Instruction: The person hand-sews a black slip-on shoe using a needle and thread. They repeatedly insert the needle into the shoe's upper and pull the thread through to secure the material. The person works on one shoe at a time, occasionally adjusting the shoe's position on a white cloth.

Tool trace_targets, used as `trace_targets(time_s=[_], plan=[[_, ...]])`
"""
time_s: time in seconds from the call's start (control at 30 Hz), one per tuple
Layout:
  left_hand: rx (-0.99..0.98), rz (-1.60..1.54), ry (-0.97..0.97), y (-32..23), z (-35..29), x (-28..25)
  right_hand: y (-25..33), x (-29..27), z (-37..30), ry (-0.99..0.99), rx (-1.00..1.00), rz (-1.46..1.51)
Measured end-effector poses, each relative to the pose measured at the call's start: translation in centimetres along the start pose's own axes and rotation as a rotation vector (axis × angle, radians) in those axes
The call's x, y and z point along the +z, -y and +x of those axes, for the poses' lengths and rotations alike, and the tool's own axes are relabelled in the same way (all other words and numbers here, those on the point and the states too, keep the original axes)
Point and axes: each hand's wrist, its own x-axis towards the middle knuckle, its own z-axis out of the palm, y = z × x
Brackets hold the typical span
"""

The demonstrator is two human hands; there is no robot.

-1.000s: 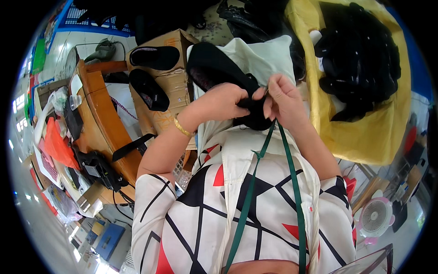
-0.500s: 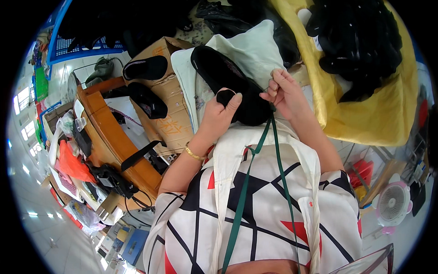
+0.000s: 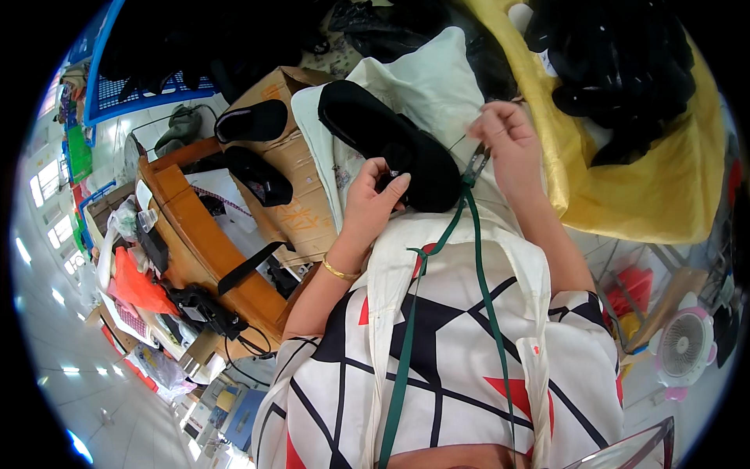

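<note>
A black cloth shoe (image 3: 426, 168) lies toe toward me on a white cushion (image 3: 449, 74). My left hand (image 3: 371, 199) is closed on its near left side, thumb and fingers pinching the edge of the shoe. To the right of the shoe, my right hand (image 3: 506, 133) is raised, with thumb and fingertips pinched together on a thin thread (image 3: 458, 143) that runs toward the shoe. Small metal thread snips (image 3: 476, 162) hang below these fingers against the palm, tied to a green ribbon (image 3: 478, 234) around my neck. Whether the right hand grips the snips too is unclear.
Two black shoes (image 3: 254, 123) rest on a cardboard box (image 3: 301, 168) at left, beside a wooden stool-like frame (image 3: 191, 223). A yellow sack (image 3: 633, 199) with many black shoes (image 3: 625, 78) stands at right. A white fan (image 3: 683, 344) is lower right; a blue crate (image 3: 148, 98) is upper left.
My right hand has moved up and slightly right, away from the shoe, drawing the thread out. The snips now show below it. My left hand stays on the shoe, which has turned slightly.
</note>
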Motion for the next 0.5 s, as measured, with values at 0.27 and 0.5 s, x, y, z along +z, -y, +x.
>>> trace_targets(time_s=[0.27,0.5], plan=[[-0.283,-0.698,0.132,-0.1,-0.6,-0.4,0.8,2.8,-4.1,0.479,0.192,-0.566],[-0.316,-0.762,0.139,-0.1,-0.4,-0.6,0.0,3.2,-4.2,0.501,0.026,-0.716]])
